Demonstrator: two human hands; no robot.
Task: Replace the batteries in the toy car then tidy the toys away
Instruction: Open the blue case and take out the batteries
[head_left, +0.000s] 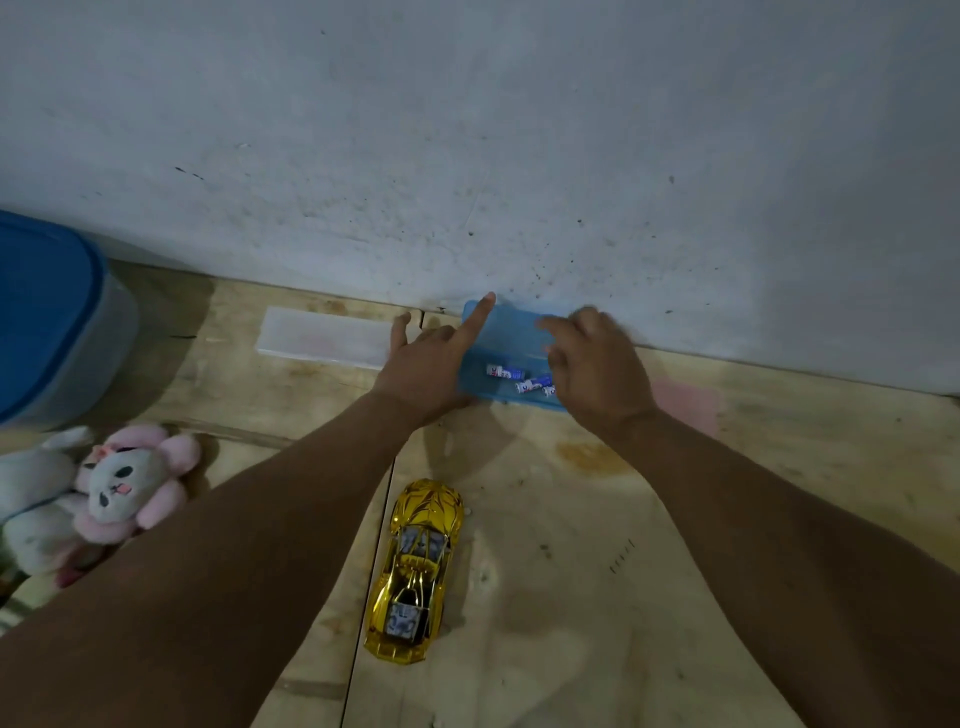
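A shiny gold toy car (414, 571) stands upright on the wooden floor between my forearms. Against the wall lies a small blue plastic box (511, 343) with a few blue-and-white batteries (505, 371) inside. My left hand (431, 364) rests against the box's left side, index finger stretched up along its edge. My right hand (592, 364) hovers over the box's right part with its fingers curled down, covering some batteries; whether it grips one is hidden.
A clear flat lid (324, 338) lies left of the box by the wall. A big tub with a blue lid (47, 312) stands at far left. Plush toys (104, 493), a pink-and-white one among them, lie at the left edge. Bare floor spreads to the right.
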